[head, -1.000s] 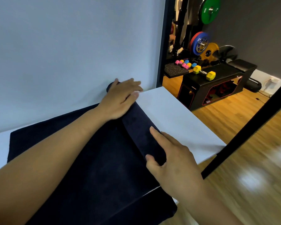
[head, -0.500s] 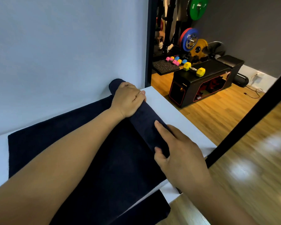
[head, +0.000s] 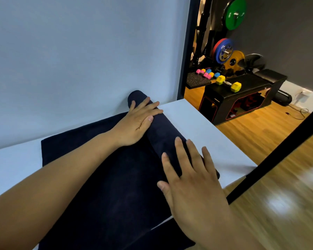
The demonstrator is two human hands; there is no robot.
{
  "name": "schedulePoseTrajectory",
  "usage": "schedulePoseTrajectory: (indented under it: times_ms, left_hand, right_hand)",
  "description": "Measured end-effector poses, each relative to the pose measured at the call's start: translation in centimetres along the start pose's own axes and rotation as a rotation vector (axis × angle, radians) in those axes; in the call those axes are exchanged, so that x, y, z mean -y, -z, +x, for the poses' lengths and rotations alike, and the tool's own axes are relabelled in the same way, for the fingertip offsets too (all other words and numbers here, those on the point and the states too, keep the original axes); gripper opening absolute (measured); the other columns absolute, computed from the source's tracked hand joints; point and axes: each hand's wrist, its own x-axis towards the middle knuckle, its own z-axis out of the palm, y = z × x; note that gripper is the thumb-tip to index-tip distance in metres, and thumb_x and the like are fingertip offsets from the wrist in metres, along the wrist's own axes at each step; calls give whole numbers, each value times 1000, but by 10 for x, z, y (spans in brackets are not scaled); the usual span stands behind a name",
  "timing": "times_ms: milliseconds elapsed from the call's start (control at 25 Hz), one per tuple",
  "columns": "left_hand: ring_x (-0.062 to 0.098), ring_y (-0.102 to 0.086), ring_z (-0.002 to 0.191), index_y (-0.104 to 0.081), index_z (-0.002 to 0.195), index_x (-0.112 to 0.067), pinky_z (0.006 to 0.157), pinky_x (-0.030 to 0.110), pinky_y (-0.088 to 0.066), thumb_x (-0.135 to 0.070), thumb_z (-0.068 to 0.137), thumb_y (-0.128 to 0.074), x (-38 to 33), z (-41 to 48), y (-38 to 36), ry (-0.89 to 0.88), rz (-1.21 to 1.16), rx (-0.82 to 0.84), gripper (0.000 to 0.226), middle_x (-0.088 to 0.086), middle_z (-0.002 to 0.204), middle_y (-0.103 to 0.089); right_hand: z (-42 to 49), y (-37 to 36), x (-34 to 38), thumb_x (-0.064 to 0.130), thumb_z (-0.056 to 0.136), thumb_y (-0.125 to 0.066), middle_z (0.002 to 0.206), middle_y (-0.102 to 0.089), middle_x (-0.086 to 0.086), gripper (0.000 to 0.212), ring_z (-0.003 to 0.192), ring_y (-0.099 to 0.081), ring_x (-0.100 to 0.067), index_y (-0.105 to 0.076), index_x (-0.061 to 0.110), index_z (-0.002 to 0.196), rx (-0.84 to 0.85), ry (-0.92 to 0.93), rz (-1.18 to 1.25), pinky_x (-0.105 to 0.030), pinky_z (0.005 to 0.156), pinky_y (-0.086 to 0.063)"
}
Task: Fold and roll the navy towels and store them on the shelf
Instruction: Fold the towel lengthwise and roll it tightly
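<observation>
Faced a pale blue wall (head: 79,51) with a white table (head: 197,127) pushed up against it. Found a navy towel (head: 116,186) spread flat over most of the tabletop, its right end wound into a thick roll (head: 163,130) running from the wall toward the table's near edge.

Had the left hand (head: 135,123) palm down on the far part of the roll, fingers straight and close together, pointing right across its top, thumb lying along the cloth; gripped nothing. Had the right hand (head: 193,186) over the near part of the roll, fingers straight and spread well apart, tips reaching across it toward the bare table beyond; pinched nothing either. Crossed the flat part of the towel with the left forearm.

Noticed more navy cloth (head: 170,237) below the table's near edge, partly hidden by the right wrist; could not tell whether it belonged to the same towel.

Looked past a dark door frame (head: 185,51) on the right into a gym space with a wooden floor (head: 260,134). Made out a black bench (head: 242,98) with a yellow dumbbell (head: 228,84) lying on top, small coloured dumbbells (head: 207,73) on a dark mat behind it, a green weight plate (head: 236,13) high up, and a blue-and-red plate (head: 224,51) just beside a yellow plate (head: 233,60). Saw a black bar (head: 278,154) slanting across the right of the view, in front of the floor.
</observation>
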Motion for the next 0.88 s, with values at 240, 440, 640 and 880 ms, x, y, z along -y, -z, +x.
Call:
schedulePoseTrajectory:
  times_ms: [240, 440, 640, 880]
  left_hand:
    - [1, 8, 150, -28, 149, -38, 124, 45, 0, -41, 102, -20, 6, -35, 8, 66, -121, 2, 48, -22, 160, -11]
    - [1, -3, 150, -39, 146, -37, 122, 47, -1, -38, 102, -27, 4, -42, 22, 98, -51, 12, 45, -21, 158, -24]
    - [5, -47, 132, -67, 117, -24, 122, 45, -1, -39, 100, -27, -23, 25, 21, -11, 110, -6, 45, -15, 126, -64]
    - [23, -61, 78, -71, 74, -10, 88, 43, -45, -64, 81, -13, -44, 93, -9, 111, 243, 147, 80, 4, 75, -69]
  right_hand:
    - [5, 29, 0, 40, 93, -56, 146, -41, 7, 57, 137, -35, -16, -40, 24, 146, 21, 30, 280, -31, 110, -36]
    - [13, 32, -13, 57, 91, -48, 154, -29, 12, 76, 137, -33, -14, -3, 43, 152, 187, -144, 437, -31, 109, -37]
    - [8, 27, -23, 51, 93, -49, 145, -43, 12, 73, 129, -44, -12, -8, 43, 153, 168, -190, 543, -28, 106, -40]
    - [21, 30, -56, 48, 96, -48, 136, -51, -2, 71, 118, -53, -22, -10, 33, 154, 268, -300, 549, -36, 96, -48]
